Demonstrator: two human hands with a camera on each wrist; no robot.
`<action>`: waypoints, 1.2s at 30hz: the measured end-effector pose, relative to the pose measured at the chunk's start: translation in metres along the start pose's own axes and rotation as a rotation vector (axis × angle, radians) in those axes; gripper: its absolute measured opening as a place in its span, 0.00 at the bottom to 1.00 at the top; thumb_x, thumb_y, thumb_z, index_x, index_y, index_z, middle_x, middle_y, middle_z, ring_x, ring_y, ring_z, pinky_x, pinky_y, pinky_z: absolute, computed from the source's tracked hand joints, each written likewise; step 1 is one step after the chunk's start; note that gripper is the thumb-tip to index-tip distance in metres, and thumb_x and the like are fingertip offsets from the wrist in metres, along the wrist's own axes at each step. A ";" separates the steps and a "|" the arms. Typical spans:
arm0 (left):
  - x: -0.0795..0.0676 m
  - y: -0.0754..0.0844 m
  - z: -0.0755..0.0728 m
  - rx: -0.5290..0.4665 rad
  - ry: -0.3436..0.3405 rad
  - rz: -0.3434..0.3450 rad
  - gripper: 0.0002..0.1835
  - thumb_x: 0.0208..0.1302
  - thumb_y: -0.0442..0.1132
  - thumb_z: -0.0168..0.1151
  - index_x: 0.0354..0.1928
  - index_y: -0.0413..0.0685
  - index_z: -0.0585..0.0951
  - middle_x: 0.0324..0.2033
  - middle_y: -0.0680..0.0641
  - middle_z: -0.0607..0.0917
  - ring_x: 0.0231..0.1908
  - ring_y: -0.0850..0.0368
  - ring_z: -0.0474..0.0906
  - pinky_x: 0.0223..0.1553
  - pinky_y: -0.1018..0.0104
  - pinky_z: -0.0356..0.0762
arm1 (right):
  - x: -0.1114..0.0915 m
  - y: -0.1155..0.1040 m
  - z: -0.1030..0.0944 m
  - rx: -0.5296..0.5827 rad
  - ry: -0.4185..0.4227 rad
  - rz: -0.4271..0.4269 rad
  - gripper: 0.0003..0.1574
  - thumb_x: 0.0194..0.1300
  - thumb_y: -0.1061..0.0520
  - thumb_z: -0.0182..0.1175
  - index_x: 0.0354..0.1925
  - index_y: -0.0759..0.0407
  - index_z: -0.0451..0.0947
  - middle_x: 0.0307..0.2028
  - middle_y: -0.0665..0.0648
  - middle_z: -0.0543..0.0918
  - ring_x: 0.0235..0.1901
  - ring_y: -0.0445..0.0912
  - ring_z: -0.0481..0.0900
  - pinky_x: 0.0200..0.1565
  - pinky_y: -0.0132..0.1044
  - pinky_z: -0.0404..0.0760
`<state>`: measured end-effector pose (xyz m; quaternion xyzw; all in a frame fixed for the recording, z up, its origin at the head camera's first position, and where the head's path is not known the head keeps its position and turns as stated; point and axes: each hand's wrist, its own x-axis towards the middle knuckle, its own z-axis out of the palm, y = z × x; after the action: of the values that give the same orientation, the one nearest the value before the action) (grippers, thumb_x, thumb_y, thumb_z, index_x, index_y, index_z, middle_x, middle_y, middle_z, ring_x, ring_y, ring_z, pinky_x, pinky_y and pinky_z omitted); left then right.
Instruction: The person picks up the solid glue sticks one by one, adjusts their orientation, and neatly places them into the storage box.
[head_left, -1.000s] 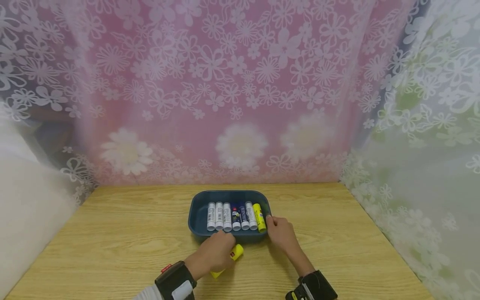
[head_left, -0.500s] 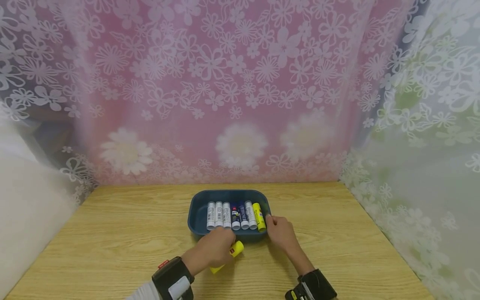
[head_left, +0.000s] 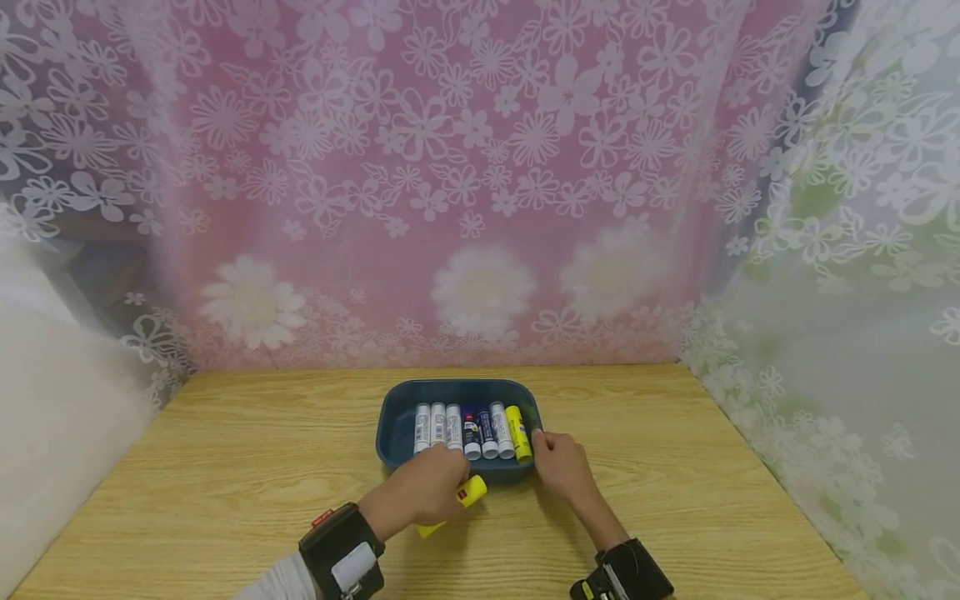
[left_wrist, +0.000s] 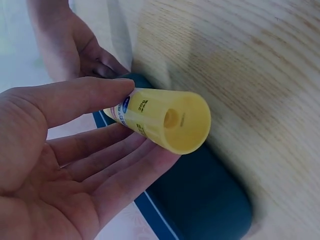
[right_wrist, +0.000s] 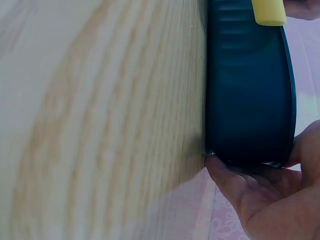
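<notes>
In front of the dark teal plastic tray (head_left: 397, 392), my left hand (head_left: 429, 490) holds a yellow glue stick (head_left: 472, 492) at a slant. The left wrist view shows the glue stick (left_wrist: 150, 112) pinched between thumb and fingers, its round yellow end facing the camera. My left knuckles overlap the tray's front rim in the head view. At the tray's right end, my right hand (head_left: 564, 468) grips the wall near the front corner, fingers low against its side (right_wrist: 250, 100). Lying side by side in the tray are white glue sticks (head_left: 438, 425), dark blue ones (head_left: 487, 433) and a yellow one (head_left: 518, 435).
The tray stands on a wood-grain table (head_left: 262, 467). A pink flowered curtain (head_left: 480, 167) hangs along the table's back edge, and pale flowered sheeting (head_left: 847, 333) closes off the right side. Each wrist wears a black strap (head_left: 341, 550) with a device.
My left hand has moved slightly forward toward the tray, carrying the yellow glue stick. The right hand and the tray have stayed in place.
</notes>
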<state>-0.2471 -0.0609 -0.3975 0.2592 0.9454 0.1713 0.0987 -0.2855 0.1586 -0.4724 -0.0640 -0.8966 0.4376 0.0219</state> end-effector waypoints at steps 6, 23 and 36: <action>-0.001 -0.001 -0.005 0.016 0.002 0.032 0.08 0.49 0.33 0.78 0.30 0.43 0.85 0.20 0.54 0.78 0.21 0.62 0.72 0.25 0.73 0.76 | 0.000 0.000 -0.001 0.000 0.010 -0.019 0.28 0.79 0.50 0.44 0.19 0.53 0.65 0.16 0.49 0.64 0.18 0.42 0.62 0.22 0.31 0.59; -0.003 0.003 -0.024 0.020 0.033 0.073 0.07 0.49 0.31 0.77 0.30 0.42 0.86 0.21 0.54 0.78 0.20 0.62 0.73 0.24 0.73 0.77 | -0.003 -0.001 -0.001 0.008 0.019 -0.038 0.28 0.80 0.51 0.45 0.18 0.53 0.65 0.16 0.48 0.64 0.17 0.42 0.62 0.22 0.32 0.59; 0.005 -0.004 -0.045 0.003 0.082 0.106 0.04 0.51 0.30 0.75 0.28 0.41 0.86 0.23 0.52 0.80 0.20 0.61 0.70 0.22 0.71 0.72 | -0.005 -0.002 -0.002 0.026 0.004 -0.024 0.28 0.80 0.50 0.44 0.19 0.54 0.65 0.17 0.49 0.65 0.18 0.43 0.62 0.22 0.32 0.60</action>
<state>-0.2652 -0.0742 -0.3581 0.3018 0.9338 0.1856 0.0501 -0.2803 0.1581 -0.4696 -0.0537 -0.8915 0.4489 0.0299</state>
